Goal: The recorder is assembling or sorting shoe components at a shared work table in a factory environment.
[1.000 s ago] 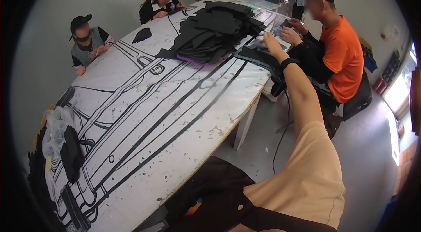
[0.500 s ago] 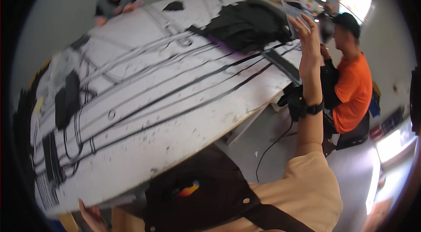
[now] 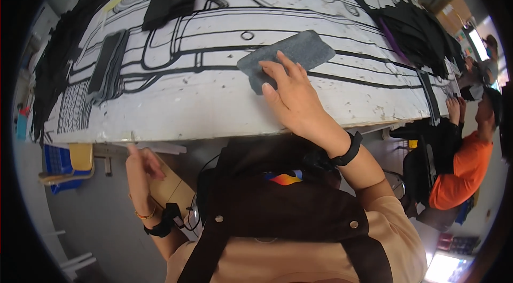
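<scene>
A flat grey fabric piece (image 3: pixel 304 50) with rounded corners lies over the printed tabletop in front of me. My right hand (image 3: pixel 296 96) rests on its near left part, fingers apart and thumb at the lower corner. Below the table's front edge, on the left, is my left hand (image 3: pixel 143 168); its thumb points up, its fingers are loosely bent, and it holds nothing. Beyond it on the table stands a stack of dark fabric strips (image 3: pixel 109 66). Two black fabric piles (image 3: pixel 171 2) lie farther back.
A heap of black fabric (image 3: pixel 417 34) covers the table's right side, with a dark strip (image 3: pixel 428 96) near the edge. More black cloth (image 3: pixel 67 58) lines the left end. A co-worker in orange (image 3: pixel 465 168) sits at right. Blue crates (image 3: pixel 59 160) stand below left.
My view has turned down and left. My right hand has come down from its raised position with the grey piece, which now lies on the table. More of my left hand shows.
</scene>
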